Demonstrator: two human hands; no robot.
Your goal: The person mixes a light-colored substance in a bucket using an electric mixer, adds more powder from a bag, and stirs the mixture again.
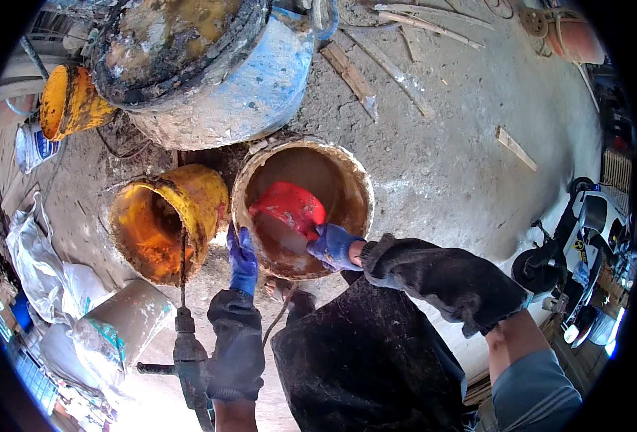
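My right hand [330, 246], in a blue glove, is closed on a red plastic scoop [290, 206]. The scoop is tilted inside a round, crusted bucket [369, 189] that holds murky brownish liquid [289, 242]. Against that bucket's near left side lies my left hand [243, 261], also blue-gloved, its fingers stretched out and slightly apart. To its left a yellow bucket [207, 193] leans over, smeared orange inside. The rod of a mixing drill [190, 358] reaches into the yellow bucket's mouth; the drill body is beside my left forearm.
A large blue drum [261, 90] with a caked rim stands beyond the buckets. Another yellow bucket [81, 104] and a grey bucket [127, 320] are at left, near white sacks [41, 252]. Wood strips [351, 75] lie on the floor. A scooter [577, 245] stands at right.
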